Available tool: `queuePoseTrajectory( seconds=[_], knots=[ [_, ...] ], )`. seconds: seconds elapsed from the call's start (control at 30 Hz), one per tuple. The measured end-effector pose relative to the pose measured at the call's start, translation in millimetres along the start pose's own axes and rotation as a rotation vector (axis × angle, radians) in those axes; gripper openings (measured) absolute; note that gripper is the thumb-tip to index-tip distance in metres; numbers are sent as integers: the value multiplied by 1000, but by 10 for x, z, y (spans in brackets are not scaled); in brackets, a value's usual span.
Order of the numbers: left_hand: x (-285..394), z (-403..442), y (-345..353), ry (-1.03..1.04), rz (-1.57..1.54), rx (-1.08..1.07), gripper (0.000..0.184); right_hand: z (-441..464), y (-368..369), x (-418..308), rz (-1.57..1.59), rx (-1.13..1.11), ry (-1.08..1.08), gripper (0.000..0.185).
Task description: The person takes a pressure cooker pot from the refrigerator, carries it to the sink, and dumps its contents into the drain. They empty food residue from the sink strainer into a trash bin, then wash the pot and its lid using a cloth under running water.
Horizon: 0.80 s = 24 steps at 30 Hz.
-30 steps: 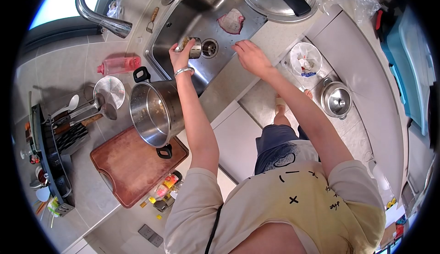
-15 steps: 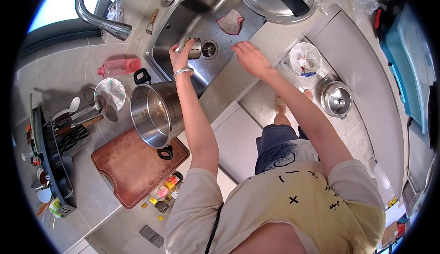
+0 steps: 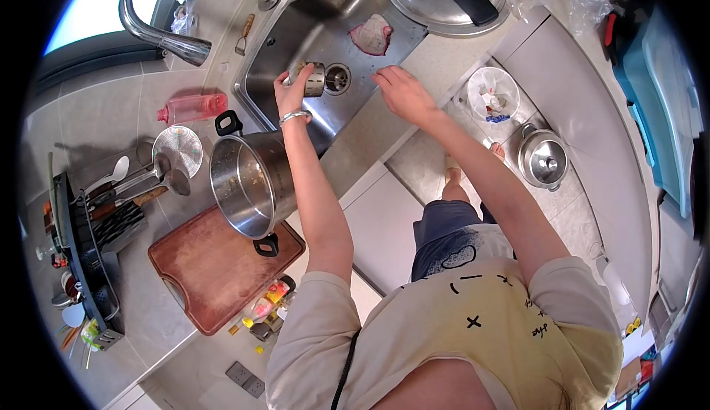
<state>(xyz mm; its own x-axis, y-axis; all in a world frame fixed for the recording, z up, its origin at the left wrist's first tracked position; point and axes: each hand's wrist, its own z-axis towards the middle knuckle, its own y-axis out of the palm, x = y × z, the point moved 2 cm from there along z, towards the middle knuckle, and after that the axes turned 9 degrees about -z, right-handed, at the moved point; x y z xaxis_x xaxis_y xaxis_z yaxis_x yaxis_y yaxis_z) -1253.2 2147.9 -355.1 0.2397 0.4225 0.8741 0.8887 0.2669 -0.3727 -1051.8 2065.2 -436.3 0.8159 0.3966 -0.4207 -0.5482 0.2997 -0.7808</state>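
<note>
My left hand (image 3: 293,93) is closed around a perforated metal sink strainer basket (image 3: 315,79), tilted on its side with some residue at its mouth. Right beside the basket is the round drain opening (image 3: 338,79) in the steel sink (image 3: 325,125). My right hand (image 3: 403,92) hovers over the sink's front edge, fingers bent and partly hidden; I cannot make out anything in it. Farther back in the basin lies a pinkish-white cloth-like piece (image 3: 371,35), apart from both hands.
A large steel pot (image 3: 244,188) stands by a wooden cutting board (image 3: 214,269), left of my left arm. A pressure cooker lid (image 3: 444,0) rests at the sink's far right. Below the counter are a waste bin (image 3: 494,93) and a lidded pot (image 3: 543,158). The faucet (image 3: 166,36) curves at upper left.
Hardly anything differs. Both hands keep nearly the same place, and the strainer basket stays tilted beside the drain.
</note>
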Motion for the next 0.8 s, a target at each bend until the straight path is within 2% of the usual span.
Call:
queuePoseTrajectory(
  seconds=[0.63,0.67,0.73,0.8],
  knots=[
    [38,6,10,5,95,-9,83,17,-1,16,24,-35,15,36],
    [76,-27,23,20,110,-14,83,40,16,10,81,-65,100,41],
    [84,-88,61,194,77,-2,79,188,-68,-141,185,-130,278,51],
    [36,-128,95,361,114,23,78,331,-49,-296,391,-103,262,70]
  ],
)
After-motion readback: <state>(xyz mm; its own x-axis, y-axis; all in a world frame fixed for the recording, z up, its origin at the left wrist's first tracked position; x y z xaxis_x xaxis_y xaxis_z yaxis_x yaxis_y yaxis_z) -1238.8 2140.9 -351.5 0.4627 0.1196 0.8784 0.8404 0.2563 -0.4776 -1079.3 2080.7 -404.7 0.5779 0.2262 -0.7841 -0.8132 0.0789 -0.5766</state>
